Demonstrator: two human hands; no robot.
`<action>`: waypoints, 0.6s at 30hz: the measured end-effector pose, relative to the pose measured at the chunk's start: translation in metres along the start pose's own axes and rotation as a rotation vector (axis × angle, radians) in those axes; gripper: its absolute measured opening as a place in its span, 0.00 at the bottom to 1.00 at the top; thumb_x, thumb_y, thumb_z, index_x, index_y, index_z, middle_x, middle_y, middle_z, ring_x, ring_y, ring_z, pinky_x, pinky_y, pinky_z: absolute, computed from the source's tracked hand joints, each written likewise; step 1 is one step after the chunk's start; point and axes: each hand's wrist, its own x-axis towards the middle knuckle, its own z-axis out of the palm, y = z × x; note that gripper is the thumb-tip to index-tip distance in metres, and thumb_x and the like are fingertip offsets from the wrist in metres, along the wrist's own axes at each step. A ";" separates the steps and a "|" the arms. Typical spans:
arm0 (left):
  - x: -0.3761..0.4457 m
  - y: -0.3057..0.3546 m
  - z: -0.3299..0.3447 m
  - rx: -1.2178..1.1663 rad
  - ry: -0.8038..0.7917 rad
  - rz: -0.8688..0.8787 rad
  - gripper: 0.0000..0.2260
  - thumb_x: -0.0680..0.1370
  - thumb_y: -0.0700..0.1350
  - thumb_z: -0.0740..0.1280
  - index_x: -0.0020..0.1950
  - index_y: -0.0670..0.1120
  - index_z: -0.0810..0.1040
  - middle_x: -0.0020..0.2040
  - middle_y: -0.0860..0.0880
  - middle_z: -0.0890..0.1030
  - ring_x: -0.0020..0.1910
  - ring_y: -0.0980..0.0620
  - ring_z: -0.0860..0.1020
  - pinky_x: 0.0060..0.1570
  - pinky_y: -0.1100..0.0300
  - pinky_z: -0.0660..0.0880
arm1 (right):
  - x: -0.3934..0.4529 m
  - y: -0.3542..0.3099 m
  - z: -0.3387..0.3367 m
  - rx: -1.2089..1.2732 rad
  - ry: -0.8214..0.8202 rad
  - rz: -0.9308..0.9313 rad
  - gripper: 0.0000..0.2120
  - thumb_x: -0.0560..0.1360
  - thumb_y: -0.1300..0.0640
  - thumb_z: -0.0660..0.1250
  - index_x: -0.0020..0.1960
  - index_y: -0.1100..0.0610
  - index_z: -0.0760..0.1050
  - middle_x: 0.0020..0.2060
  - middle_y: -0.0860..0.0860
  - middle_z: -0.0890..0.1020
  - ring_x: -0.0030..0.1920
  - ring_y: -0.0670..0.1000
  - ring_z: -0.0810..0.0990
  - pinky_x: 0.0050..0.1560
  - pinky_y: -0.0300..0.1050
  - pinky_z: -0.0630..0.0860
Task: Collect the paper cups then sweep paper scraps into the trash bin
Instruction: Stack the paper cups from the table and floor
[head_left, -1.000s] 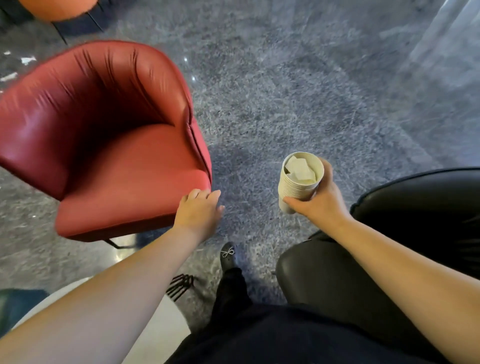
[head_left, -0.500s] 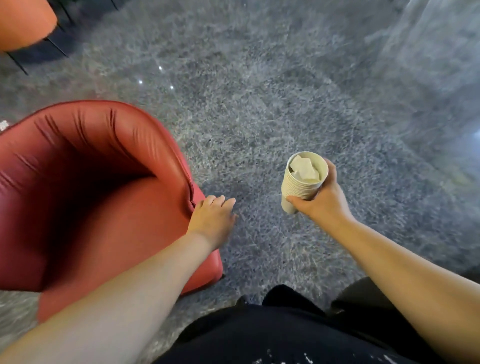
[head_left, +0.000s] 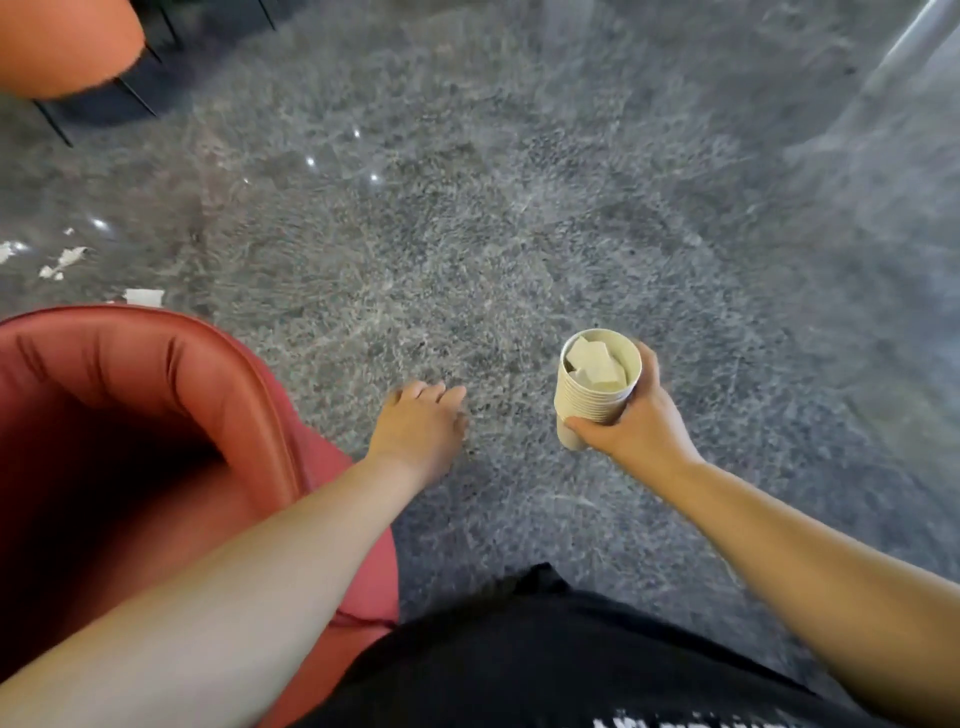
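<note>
Over grey speckled floor (head_left: 519, 208), right hand (head_left: 631, 428) fingers wrap the stacked paper cups (head_left: 595, 387); left hand (head_left: 421, 428) fingers hang loose, holding nothing.

armchair (head_left: 156, 441) at left, paper scraps (head_left: 62, 262) on the floor (head_left: 519, 234) beyond it, cup stack (head_left: 595, 389) to the right.

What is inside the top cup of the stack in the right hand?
Folded white paper lies inside the top cup that the right hand grips. The paper hides the cup's bottom.
</note>
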 end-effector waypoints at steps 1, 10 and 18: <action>0.017 -0.003 -0.005 -0.021 -0.014 -0.030 0.21 0.82 0.51 0.54 0.75 0.49 0.65 0.71 0.48 0.70 0.72 0.44 0.64 0.68 0.48 0.61 | 0.020 -0.002 -0.003 0.005 -0.018 -0.002 0.42 0.60 0.51 0.79 0.55 0.21 0.54 0.49 0.24 0.74 0.50 0.26 0.73 0.43 0.32 0.70; 0.151 -0.056 -0.050 0.000 -0.012 -0.140 0.20 0.82 0.54 0.55 0.73 0.50 0.67 0.68 0.49 0.73 0.70 0.46 0.65 0.66 0.49 0.62 | 0.191 -0.036 0.008 -0.043 -0.054 -0.026 0.43 0.59 0.49 0.79 0.53 0.19 0.51 0.49 0.26 0.73 0.48 0.22 0.70 0.36 0.23 0.68; 0.307 -0.127 -0.095 -0.011 -0.053 -0.122 0.21 0.83 0.54 0.53 0.75 0.49 0.63 0.70 0.48 0.70 0.71 0.45 0.63 0.70 0.48 0.61 | 0.360 -0.085 0.041 -0.026 -0.059 -0.049 0.43 0.60 0.50 0.79 0.56 0.22 0.54 0.48 0.23 0.73 0.48 0.24 0.72 0.38 0.22 0.69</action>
